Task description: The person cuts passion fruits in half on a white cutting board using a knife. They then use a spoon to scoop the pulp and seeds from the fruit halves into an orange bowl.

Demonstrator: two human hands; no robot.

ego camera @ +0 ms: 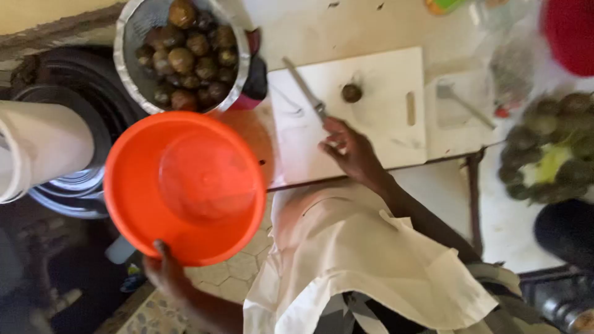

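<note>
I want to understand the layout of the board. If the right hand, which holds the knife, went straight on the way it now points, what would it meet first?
The right hand points up the white cutting board, gripping a knife. Straight on lies only bare board. The small round dark fruit sits slightly to one side, so the hand would probably pass it, though depth is unclear.

A simple home kitchen or food-preparation corner. A white cutting board [371, 105] with a knife [304, 89] lies under the right hand [349, 148], and a metal bowl of round fruit [185, 52] sits beyond the left hand's [164, 269] orange basin [185, 185], above a tiled floor [229, 278].
</note>
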